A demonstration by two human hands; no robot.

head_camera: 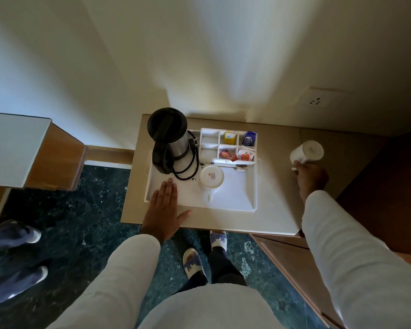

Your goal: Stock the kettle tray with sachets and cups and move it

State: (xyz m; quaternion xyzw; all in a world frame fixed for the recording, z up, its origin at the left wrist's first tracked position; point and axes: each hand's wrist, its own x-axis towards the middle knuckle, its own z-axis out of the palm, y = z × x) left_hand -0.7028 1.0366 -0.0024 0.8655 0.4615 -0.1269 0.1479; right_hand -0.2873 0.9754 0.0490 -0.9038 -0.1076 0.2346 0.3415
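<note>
A white kettle tray lies on a beige side table. On its left stands a steel kettle with a black lid and a coiled cord. One white cup sits upside down on the tray's floor. Behind it, the tray's compartments hold sachets: yellow, blue, red and white. My left hand rests flat on the tray's front-left rim, fingers spread. My right hand holds a second white cup by its handle, off the tray's right side over the table.
The table stands against a pale wall with a socket at the right. A wooden cabinet is at the left. Another person's feet stand on the dark marble floor at the left. My slippered feet are below the table.
</note>
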